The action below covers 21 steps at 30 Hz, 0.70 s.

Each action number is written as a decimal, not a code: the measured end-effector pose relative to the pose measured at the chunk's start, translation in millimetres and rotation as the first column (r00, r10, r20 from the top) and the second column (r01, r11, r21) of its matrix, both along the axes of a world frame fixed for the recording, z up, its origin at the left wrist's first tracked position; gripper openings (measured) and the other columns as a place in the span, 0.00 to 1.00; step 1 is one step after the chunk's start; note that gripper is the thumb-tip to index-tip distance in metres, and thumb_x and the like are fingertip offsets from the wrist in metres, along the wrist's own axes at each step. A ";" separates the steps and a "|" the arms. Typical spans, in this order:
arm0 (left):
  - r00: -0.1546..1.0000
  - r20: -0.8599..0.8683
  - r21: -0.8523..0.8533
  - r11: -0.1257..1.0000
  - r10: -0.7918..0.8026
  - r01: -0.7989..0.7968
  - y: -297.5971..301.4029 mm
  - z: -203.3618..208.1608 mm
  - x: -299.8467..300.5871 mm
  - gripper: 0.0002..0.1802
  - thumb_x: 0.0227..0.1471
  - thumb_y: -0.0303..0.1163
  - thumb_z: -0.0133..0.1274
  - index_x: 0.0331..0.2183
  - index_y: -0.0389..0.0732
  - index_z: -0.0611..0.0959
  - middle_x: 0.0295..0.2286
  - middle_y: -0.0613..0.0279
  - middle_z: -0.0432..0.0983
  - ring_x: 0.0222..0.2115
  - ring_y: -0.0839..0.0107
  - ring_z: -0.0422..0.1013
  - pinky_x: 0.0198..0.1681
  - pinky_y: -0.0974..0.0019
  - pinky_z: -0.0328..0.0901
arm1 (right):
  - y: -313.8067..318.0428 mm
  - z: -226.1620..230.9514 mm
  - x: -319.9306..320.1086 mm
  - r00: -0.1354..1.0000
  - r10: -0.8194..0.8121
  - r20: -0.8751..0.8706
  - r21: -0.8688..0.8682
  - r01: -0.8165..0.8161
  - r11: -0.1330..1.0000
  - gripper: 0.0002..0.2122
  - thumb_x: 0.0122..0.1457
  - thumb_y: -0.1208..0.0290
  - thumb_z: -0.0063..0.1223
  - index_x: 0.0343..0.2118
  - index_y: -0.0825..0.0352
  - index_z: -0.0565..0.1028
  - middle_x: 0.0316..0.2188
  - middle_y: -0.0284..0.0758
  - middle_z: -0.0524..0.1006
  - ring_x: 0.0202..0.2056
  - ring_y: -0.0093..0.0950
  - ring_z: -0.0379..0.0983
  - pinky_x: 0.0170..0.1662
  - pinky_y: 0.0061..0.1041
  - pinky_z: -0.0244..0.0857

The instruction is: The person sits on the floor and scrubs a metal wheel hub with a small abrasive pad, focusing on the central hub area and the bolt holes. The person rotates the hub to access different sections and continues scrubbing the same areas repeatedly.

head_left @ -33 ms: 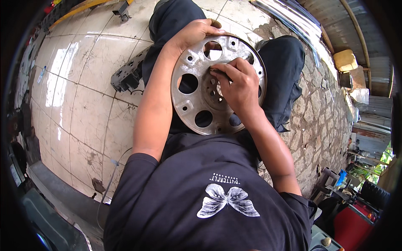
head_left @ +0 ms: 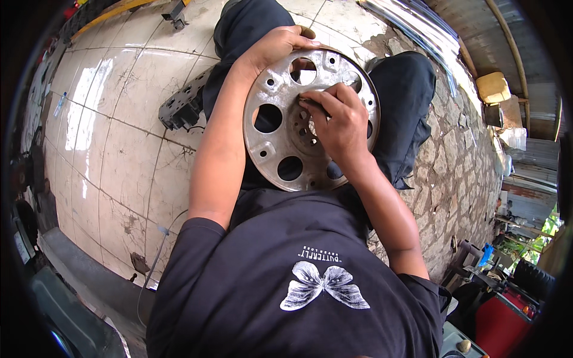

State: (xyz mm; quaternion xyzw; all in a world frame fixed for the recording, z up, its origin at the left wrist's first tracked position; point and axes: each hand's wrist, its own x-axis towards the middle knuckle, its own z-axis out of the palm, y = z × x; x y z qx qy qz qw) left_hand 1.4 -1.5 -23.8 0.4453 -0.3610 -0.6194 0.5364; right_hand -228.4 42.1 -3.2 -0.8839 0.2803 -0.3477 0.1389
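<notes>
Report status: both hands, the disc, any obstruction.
Left hand holding metal disc by far rim. Right hand bunched over its middle, contents unclear. That hand partly hides disc's centre.

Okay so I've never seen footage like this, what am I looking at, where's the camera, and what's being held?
There's no robot here, just a person with two bare hands. A wide fisheye camera on their head looks down, which is why straight edges bend. You see their black shirt and dark trousers. The left hand holds the upper rim of a round metal disc with holes, over the lap. The right hand has its fingers near the disc's centre; whether they pinch something small is hard to tell. To the left, a dark metal part lies on the tiled floor; to the right is stone paving.
</notes>
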 end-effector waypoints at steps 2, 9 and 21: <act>1.000 0.012 0.028 1.000 -0.004 0.003 -1.7 0.4 -4.7 0.19 0.65 0.31 0.61 0.52 0.29 0.81 0.38 0.54 0.84 0.33 0.72 0.82 0.34 0.69 0.77 | 11.5 -2.2 -10.8 0.996 0.093 -0.012 0.066 -0.092 0.994 0.12 0.51 0.79 0.73 0.39 0.60 0.90 0.28 0.34 0.76 0.31 0.35 0.76 0.37 0.36 0.73; 1.000 -0.028 0.025 1.000 -0.012 0.012 -10.6 -3.4 4.9 0.16 0.68 0.30 0.58 0.51 0.30 0.79 0.41 0.56 0.83 0.38 0.73 0.81 0.39 0.67 0.77 | -13.9 1.4 1.3 1.000 -0.015 0.021 0.013 0.015 1.000 0.10 0.53 0.77 0.74 0.39 0.59 0.90 0.28 0.35 0.77 0.28 0.36 0.78 0.34 0.35 0.73; 0.999 -0.009 0.035 0.999 -0.035 0.035 -3.9 8.8 2.2 0.14 0.70 0.30 0.56 0.51 0.31 0.78 0.42 0.56 0.82 0.42 0.73 0.79 0.45 0.65 0.76 | 11.2 -2.5 -0.3 0.998 -0.038 0.055 0.068 0.034 0.997 0.08 0.55 0.74 0.75 0.38 0.63 0.89 0.27 0.37 0.79 0.27 0.37 0.79 0.33 0.36 0.73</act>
